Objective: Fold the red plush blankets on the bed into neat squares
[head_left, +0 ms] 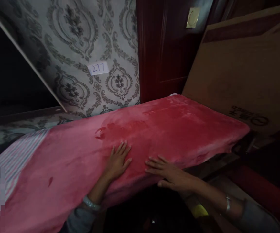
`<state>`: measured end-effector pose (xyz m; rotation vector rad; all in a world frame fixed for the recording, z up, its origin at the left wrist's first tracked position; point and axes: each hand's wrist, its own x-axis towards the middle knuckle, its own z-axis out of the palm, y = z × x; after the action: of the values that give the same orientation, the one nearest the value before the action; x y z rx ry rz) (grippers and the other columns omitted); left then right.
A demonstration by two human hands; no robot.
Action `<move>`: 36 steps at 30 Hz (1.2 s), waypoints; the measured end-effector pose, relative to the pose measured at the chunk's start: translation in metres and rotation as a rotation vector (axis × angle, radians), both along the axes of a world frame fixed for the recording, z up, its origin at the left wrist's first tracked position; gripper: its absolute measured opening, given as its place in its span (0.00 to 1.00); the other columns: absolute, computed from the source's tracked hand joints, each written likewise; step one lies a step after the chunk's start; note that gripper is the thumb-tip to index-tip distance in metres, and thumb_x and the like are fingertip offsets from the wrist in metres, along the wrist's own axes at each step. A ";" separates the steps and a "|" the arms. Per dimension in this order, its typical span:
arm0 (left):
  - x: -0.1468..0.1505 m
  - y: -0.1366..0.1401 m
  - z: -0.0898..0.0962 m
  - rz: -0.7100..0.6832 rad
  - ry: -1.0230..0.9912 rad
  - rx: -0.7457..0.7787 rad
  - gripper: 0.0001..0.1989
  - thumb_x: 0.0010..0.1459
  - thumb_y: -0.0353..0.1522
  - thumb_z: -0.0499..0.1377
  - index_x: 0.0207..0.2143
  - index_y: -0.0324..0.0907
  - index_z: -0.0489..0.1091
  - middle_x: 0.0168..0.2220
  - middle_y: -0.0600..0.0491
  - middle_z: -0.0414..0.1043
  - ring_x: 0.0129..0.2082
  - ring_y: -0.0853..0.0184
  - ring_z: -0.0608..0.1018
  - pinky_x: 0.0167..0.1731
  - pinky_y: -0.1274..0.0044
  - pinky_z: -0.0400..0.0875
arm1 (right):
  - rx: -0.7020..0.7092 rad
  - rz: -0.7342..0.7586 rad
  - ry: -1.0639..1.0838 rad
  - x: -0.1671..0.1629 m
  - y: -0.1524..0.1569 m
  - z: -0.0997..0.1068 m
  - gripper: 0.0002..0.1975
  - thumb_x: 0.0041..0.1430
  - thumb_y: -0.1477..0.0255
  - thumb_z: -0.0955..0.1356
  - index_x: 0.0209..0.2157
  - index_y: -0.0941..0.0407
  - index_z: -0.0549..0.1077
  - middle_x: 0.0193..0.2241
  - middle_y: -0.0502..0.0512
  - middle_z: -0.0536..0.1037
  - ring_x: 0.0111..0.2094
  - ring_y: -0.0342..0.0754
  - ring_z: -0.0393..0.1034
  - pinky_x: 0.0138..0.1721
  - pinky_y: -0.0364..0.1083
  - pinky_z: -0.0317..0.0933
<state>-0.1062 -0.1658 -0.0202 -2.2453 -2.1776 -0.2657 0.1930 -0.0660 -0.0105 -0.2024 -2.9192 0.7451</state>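
Observation:
A plush pink-red blanket (pixel 169 129) lies spread over a long, flat surface. My left hand (pixel 117 161) rests flat on it near the middle, with the fingers stretched out. To its right, my right hand (pixel 170 173) lies at the blanket's near edge, fingers extended and pointing left. Neither hand holds anything. Smoothed darker patches show in the pile around and beyond my hands. At the left end, a striped cloth (pixel 26 152) shows beside the blanket.
Behind the blanket stands a patterned wall (pixel 81 48) with a paper label (pixel 98 68) reading 277. A dark red door (pixel 164 48) adjoins it. A large cardboard sheet (pixel 246 68) leans at the right. A dark panel (pixel 11 71) fills the upper left.

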 end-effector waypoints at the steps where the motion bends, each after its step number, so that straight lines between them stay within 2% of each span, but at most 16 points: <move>1: -0.002 0.000 -0.002 -0.011 -0.005 0.020 0.29 0.70 0.45 0.47 0.70 0.48 0.53 0.71 0.45 0.50 0.71 0.56 0.53 0.67 0.52 0.46 | -0.031 -0.003 0.016 -0.005 0.000 0.007 0.30 0.71 0.53 0.59 0.70 0.45 0.53 0.70 0.54 0.54 0.71 0.52 0.43 0.69 0.60 0.36; 3: -0.006 0.001 -0.005 -0.020 -0.013 0.046 0.29 0.70 0.44 0.47 0.70 0.47 0.53 0.71 0.45 0.52 0.71 0.56 0.55 0.67 0.52 0.46 | 0.005 -0.104 0.046 -0.022 0.016 0.019 0.29 0.72 0.54 0.58 0.70 0.47 0.55 0.70 0.56 0.54 0.71 0.52 0.43 0.69 0.60 0.35; 5: -0.010 0.004 -0.008 -0.022 -0.014 0.056 0.29 0.70 0.43 0.47 0.70 0.47 0.53 0.70 0.45 0.54 0.70 0.56 0.57 0.67 0.51 0.47 | 0.130 -0.294 0.016 -0.038 0.045 0.028 0.29 0.72 0.55 0.57 0.70 0.48 0.53 0.71 0.58 0.51 0.72 0.55 0.39 0.69 0.64 0.35; 7: -0.014 0.005 -0.011 -0.028 -0.011 0.072 0.28 0.69 0.43 0.47 0.69 0.48 0.54 0.69 0.46 0.55 0.70 0.56 0.58 0.67 0.51 0.47 | 0.233 -0.515 -0.071 -0.047 0.076 0.030 0.30 0.72 0.57 0.58 0.71 0.48 0.52 0.72 0.58 0.47 0.72 0.58 0.36 0.67 0.66 0.35; 9: -0.018 0.006 -0.014 -0.040 -0.002 0.097 0.28 0.69 0.42 0.48 0.69 0.49 0.55 0.69 0.47 0.56 0.69 0.56 0.59 0.67 0.52 0.48 | 0.279 -0.702 -0.165 -0.045 0.100 0.026 0.30 0.72 0.57 0.58 0.71 0.48 0.52 0.72 0.59 0.45 0.72 0.60 0.35 0.67 0.68 0.37; 12: -0.021 0.007 -0.019 -0.051 0.020 0.121 0.28 0.69 0.42 0.48 0.69 0.48 0.55 0.69 0.47 0.57 0.68 0.56 0.61 0.67 0.53 0.49 | 0.263 -0.862 -0.248 -0.022 0.113 0.008 0.31 0.71 0.55 0.56 0.71 0.50 0.53 0.72 0.58 0.47 0.71 0.60 0.38 0.67 0.65 0.39; 17: -0.022 0.009 -0.028 -0.033 0.031 0.149 0.28 0.69 0.42 0.47 0.68 0.48 0.57 0.68 0.48 0.58 0.68 0.56 0.61 0.67 0.53 0.49 | 0.310 -1.107 -0.250 0.051 0.117 -0.028 0.32 0.71 0.54 0.54 0.69 0.53 0.57 0.70 0.61 0.52 0.71 0.60 0.43 0.66 0.66 0.42; 19: -0.022 0.009 -0.028 -0.027 0.031 0.153 0.28 0.68 0.42 0.46 0.68 0.47 0.58 0.68 0.48 0.58 0.68 0.56 0.61 0.67 0.53 0.49 | 0.349 -1.242 -0.245 0.078 0.121 -0.033 0.32 0.71 0.55 0.53 0.68 0.56 0.59 0.69 0.66 0.55 0.70 0.63 0.46 0.64 0.69 0.44; 21: -0.020 0.010 -0.026 -0.026 0.030 0.145 0.28 0.68 0.41 0.47 0.68 0.47 0.58 0.68 0.48 0.58 0.68 0.56 0.62 0.66 0.53 0.50 | 0.372 -1.350 -0.236 0.090 0.125 -0.029 0.33 0.70 0.55 0.54 0.68 0.59 0.60 0.69 0.69 0.55 0.70 0.65 0.45 0.63 0.71 0.46; 23: -0.019 0.009 -0.024 -0.019 0.025 0.132 0.28 0.68 0.40 0.46 0.67 0.47 0.59 0.68 0.48 0.58 0.67 0.57 0.63 0.66 0.53 0.51 | 0.385 -1.348 -0.205 0.082 0.130 -0.019 0.32 0.71 0.56 0.54 0.69 0.59 0.58 0.70 0.69 0.52 0.70 0.65 0.42 0.63 0.70 0.45; 27: -0.020 0.009 -0.022 -0.003 0.026 0.104 0.28 0.68 0.40 0.45 0.67 0.45 0.60 0.68 0.49 0.58 0.68 0.56 0.62 0.66 0.51 0.51 | 0.338 -1.094 -0.153 0.028 0.147 0.004 0.31 0.72 0.56 0.55 0.71 0.52 0.52 0.72 0.60 0.47 0.72 0.59 0.38 0.66 0.66 0.43; 30: -0.023 0.009 -0.023 -0.009 0.026 0.102 0.28 0.68 0.40 0.44 0.66 0.45 0.61 0.67 0.49 0.59 0.67 0.56 0.63 0.66 0.51 0.50 | 0.297 -1.006 -0.211 0.004 0.171 0.010 0.31 0.72 0.55 0.55 0.71 0.50 0.51 0.72 0.58 0.46 0.72 0.57 0.38 0.66 0.64 0.42; 33: -0.029 0.011 -0.026 -0.015 0.028 0.119 0.27 0.67 0.40 0.44 0.66 0.46 0.61 0.67 0.49 0.60 0.67 0.55 0.64 0.65 0.50 0.52 | 0.278 -1.080 -0.287 0.022 0.197 0.007 0.30 0.72 0.55 0.55 0.70 0.50 0.54 0.71 0.58 0.50 0.71 0.57 0.42 0.66 0.64 0.42; 36: -0.033 0.013 -0.032 -0.029 0.041 0.132 0.27 0.68 0.40 0.44 0.66 0.47 0.62 0.67 0.49 0.60 0.66 0.55 0.65 0.64 0.51 0.55 | 0.266 -1.238 -0.325 0.074 0.211 -0.001 0.30 0.72 0.56 0.53 0.69 0.55 0.58 0.70 0.65 0.52 0.70 0.62 0.45 0.64 0.69 0.44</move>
<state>-0.1390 -0.1528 -0.0520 -2.1938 -2.0446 -0.3497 0.2674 0.1448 -0.0114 -1.9418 -2.3324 0.0944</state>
